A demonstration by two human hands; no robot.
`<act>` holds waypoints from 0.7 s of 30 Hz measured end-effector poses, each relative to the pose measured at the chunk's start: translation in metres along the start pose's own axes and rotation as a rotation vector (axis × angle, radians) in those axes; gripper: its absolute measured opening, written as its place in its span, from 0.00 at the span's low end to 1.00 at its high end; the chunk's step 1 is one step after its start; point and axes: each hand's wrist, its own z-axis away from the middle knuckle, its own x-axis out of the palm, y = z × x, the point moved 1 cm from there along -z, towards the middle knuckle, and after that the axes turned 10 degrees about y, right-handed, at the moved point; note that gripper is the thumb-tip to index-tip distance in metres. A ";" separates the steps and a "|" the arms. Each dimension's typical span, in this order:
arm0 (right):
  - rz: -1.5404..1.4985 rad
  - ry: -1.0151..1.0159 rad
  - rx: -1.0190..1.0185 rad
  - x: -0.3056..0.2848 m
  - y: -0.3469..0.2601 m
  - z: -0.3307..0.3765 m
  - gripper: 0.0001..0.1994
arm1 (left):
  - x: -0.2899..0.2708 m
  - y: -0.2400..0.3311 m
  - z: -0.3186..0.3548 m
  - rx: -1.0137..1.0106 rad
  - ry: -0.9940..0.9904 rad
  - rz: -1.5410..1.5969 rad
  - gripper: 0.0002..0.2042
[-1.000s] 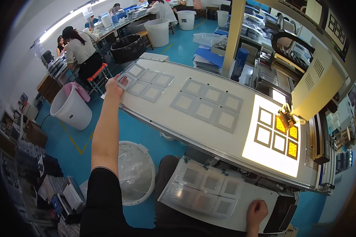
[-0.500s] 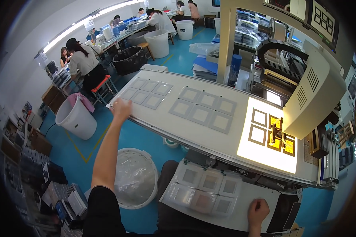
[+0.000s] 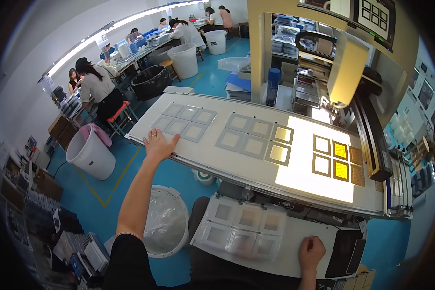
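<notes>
Left hand (image 3: 158,146), fingers spread wide, appears to lie on the near edge of the white conveyor (image 3: 201,151), just beside the left frame sheet (image 3: 187,122), gripping nothing visible. That sheet and the middle frame sheet (image 3: 256,136) lie flat; on the right frame sheet (image 3: 340,151), four windows (image 3: 341,170) look amber-filled, two unfilled. Right hand (image 3: 311,251) curls into a fist at the near table (image 3: 295,233).

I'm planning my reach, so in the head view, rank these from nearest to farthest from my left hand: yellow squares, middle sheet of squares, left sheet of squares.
1. Left sheet: at the table's left end, right by your left hand.
2. Middle sheet: farther right, mid-table.
3. Yellow squares: farthest, near the table's right end.
</notes>
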 end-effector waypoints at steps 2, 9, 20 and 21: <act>0.013 0.000 -0.017 0.001 0.002 -0.001 0.07 | -0.002 0.005 0.003 -0.004 0.003 0.007 0.55; 0.008 -0.010 -0.017 0.003 0.004 -0.002 0.07 | 0.003 0.005 0.006 -0.029 0.026 0.012 0.55; 0.012 -0.013 -0.021 0.001 0.004 -0.001 0.08 | 0.017 0.002 0.007 -0.072 0.142 0.114 0.53; 0.014 -0.014 -0.021 0.000 0.006 0.000 0.08 | 0.017 0.001 0.008 -0.078 0.166 0.134 0.53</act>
